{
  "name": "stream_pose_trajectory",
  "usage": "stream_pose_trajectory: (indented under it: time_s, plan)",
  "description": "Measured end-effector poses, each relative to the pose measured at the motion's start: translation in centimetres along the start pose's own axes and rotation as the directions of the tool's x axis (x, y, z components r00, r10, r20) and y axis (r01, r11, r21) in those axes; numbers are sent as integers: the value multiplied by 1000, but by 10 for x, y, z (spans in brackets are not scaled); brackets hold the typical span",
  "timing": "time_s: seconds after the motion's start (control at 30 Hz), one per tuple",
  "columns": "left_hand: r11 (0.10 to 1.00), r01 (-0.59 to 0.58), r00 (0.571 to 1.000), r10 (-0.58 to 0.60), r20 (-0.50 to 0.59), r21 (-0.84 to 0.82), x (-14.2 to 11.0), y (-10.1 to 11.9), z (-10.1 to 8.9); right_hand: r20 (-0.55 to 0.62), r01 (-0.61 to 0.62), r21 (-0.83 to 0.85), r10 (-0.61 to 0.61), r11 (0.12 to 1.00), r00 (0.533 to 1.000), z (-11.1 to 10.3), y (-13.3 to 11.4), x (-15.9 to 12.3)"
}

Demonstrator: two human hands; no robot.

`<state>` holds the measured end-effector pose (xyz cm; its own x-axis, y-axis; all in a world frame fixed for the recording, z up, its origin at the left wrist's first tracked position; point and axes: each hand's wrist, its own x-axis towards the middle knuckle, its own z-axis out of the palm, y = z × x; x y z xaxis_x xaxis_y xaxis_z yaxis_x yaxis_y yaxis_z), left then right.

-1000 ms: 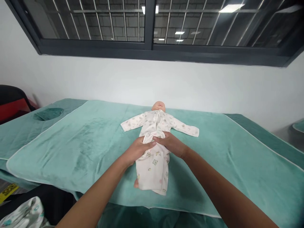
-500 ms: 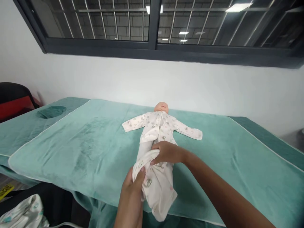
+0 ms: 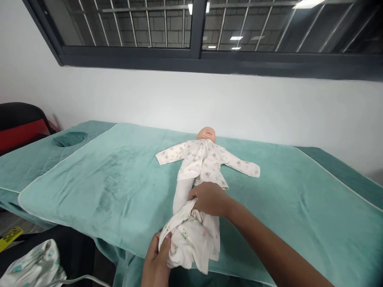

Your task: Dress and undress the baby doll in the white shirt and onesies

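A baby doll (image 3: 206, 134) lies on its back, its head toward the wall. It wears a white printed jacket (image 3: 193, 161) with both sleeves spread out. One white leg (image 3: 182, 194) shows below the jacket; the other is hidden behind my right hand and cloth. White printed baby pants (image 3: 191, 241) are bunched around the lower legs. My left hand (image 3: 157, 255) is closed on the pants' edge at the lower left, thumb on top. Closed at the upper edge of the same pants is my right hand (image 3: 209, 198), its fingertips partly hidden.
The doll lies on a green padded bed (image 3: 98, 179) with a face hole (image 3: 69, 139) at the left. Patterned cloth (image 3: 34, 265) and a pale cable (image 3: 80, 278) are at the lower left. A black-and-red chair (image 3: 24, 125) stands at the far left. Behind are a white wall and barred window.
My left hand has drawn the pants' edge down and left. More of the doll's white leg shows, and the pants are more bunched. The jacket's lower right hem is now visible.
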<state>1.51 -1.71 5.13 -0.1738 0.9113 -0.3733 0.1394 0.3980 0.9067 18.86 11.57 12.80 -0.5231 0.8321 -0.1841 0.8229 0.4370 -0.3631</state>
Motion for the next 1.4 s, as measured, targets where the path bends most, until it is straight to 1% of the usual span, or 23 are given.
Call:
stream_pose_trajectory:
  time_s: [0.07,0.1,0.17,0.2,0.27,0.33,0.37,0.47,0.53,0.57,0.63,0.73,0.87,0.93,0.97,1.03,1.13,1.2,1.23,1.3,1.33,1.4]
  plan:
    - [993,66,998,-67,-15,-96,5,9,8,-7,-1,17,1,1000,1000,-1,2,-1]
    - [988,61,997,-66,-27,-145,7,13,13,-5,1,43,-1,999,1000,-1,4,-2]
    - [987,-40,998,32,-54,-154,12,18,19,7,3,105,-4,994,1000,-2,8,-3]
    - [987,-111,992,104,-68,-113,16,20,20,13,7,132,-9,991,1000,-3,9,-4]
    - [966,-259,963,260,-76,22,27,21,20,18,34,160,-37,987,999,-4,12,-6]
    - [918,-373,923,382,-47,137,45,23,16,27,82,179,-88,980,996,-5,13,-8]
    - [894,-413,905,424,-28,173,56,25,14,33,105,191,-113,976,993,-5,14,-8]
    - [836,-497,863,503,38,233,86,34,9,28,141,223,-151,965,988,-4,14,-10]
    - [812,-529,846,526,85,247,98,42,6,7,143,227,-149,963,989,-2,15,-11]
    - [809,-535,843,527,103,243,100,45,4,3,138,222,-143,965,990,-2,15,-11]
    - [826,-522,853,506,129,211,96,48,2,12,120,203,-125,972,992,-1,15,-11]
    - [878,-446,894,426,140,174,75,45,-1,32,91,171,-98,981,995,-1,16,-10]
    - [914,-333,941,306,143,231,45,35,-2,61,97,192,-111,977,992,-3,16,-9]
    - [931,-272,960,246,134,242,32,34,-1,77,101,216,-120,971,990,-5,16,-10]
    - [946,-237,968,211,134,223,27,36,-1,93,98,232,-122,968,988,-6,16,-10]
    - [980,-153,977,131,169,126,17,40,1,143,77,282,-121,956,982,-8,17,-11]
    - [994,-30,963,58,265,-108,9,42,3,212,32,390,-123,920,970,-11,20,-11]
    - [968,23,945,61,323,-251,10,39,2,218,22,449,-133,893,967,-12,22,-11]
    - [955,37,936,70,345,-295,14,36,1,214,24,470,-140,882,967,-13,23,-12]
    - [952,23,918,100,384,-305,26,30,-2,213,26,495,-151,868,965,-13,25,-13]
    - [963,-10,910,120,397,-268,34,28,-4,218,22,503,-152,864,964,-13,25,-13]
    - [981,-121,901,173,397,-152,51,26,-8,231,9,505,-145,863,962,-12,26,-14]
